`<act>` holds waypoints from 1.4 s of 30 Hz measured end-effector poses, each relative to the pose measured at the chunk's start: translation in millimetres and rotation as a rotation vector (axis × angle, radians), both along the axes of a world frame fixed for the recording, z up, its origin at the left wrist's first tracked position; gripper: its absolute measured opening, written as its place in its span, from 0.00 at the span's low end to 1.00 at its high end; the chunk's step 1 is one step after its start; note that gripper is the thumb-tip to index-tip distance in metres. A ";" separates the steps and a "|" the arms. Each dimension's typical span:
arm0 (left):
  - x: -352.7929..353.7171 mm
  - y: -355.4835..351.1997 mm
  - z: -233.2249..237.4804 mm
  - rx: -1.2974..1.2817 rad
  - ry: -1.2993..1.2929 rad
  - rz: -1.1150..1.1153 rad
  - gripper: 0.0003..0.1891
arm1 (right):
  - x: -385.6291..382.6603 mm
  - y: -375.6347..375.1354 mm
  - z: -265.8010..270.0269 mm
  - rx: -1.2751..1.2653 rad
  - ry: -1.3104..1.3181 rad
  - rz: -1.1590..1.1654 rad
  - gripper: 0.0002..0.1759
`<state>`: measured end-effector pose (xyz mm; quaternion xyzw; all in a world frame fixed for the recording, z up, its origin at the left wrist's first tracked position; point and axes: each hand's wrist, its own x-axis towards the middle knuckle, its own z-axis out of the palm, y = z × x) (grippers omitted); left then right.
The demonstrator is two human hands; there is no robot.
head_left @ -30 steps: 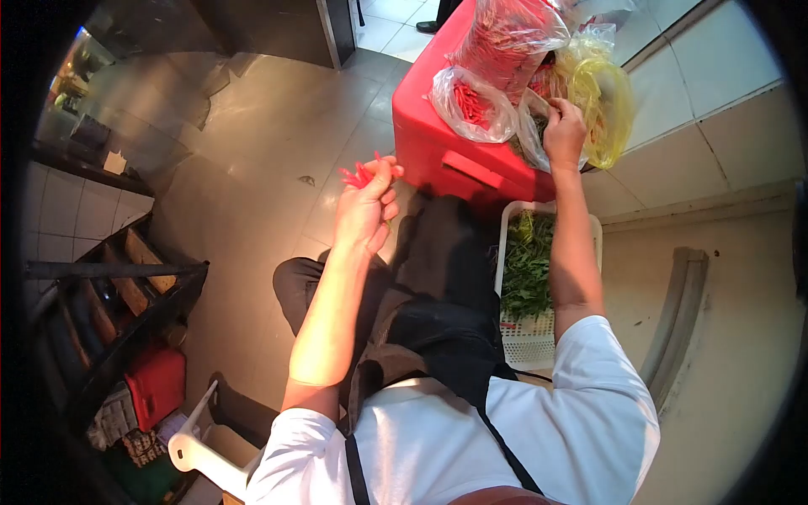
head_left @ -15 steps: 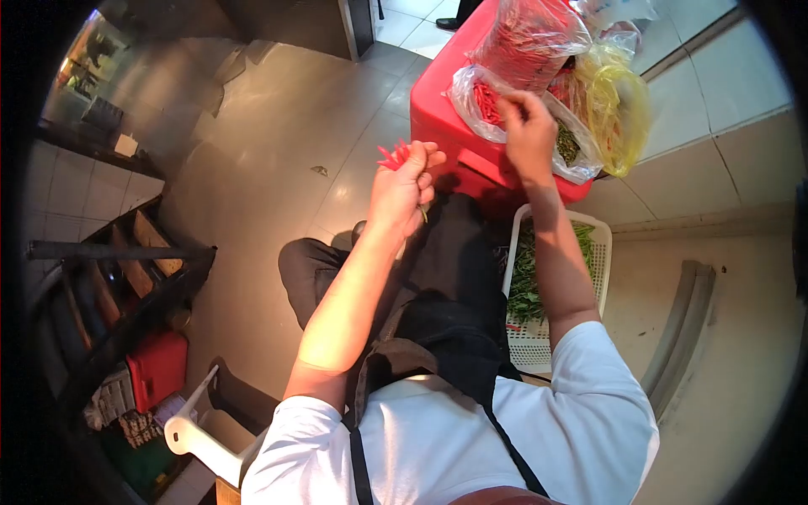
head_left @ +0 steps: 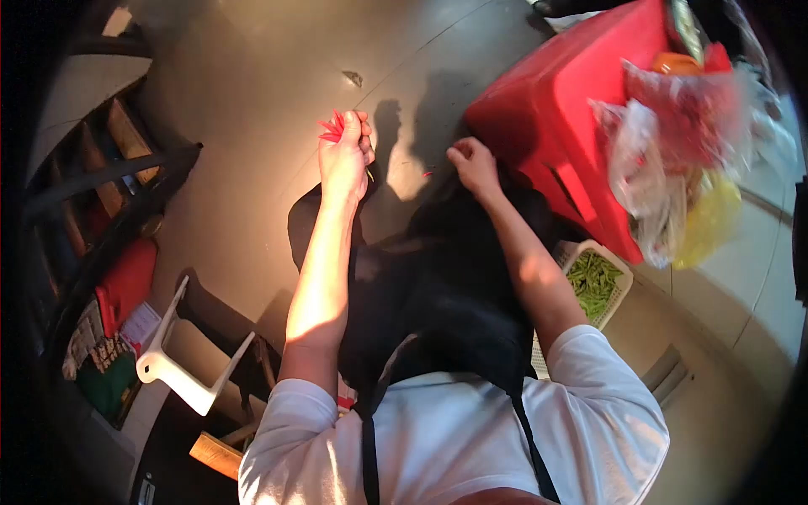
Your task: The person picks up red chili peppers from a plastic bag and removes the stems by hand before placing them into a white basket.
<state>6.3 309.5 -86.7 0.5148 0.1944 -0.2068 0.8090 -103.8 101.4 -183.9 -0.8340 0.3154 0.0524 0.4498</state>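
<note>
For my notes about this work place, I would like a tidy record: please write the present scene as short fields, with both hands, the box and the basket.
Left hand: grip closed around red chillies
Right hand: fingers curled, near the red box; cannot tell whether it holds anything
Red box: carries plastic bags, including a yellow bag
White basket: holds green vegetables
Clothing: white shirt, black apron
</note>
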 end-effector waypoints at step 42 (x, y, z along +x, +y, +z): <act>-113.3 -72.4 106.4 -0.128 0.009 -0.595 0.11 | -95.0 -119.5 250.0 -0.702 -0.753 -0.128 0.13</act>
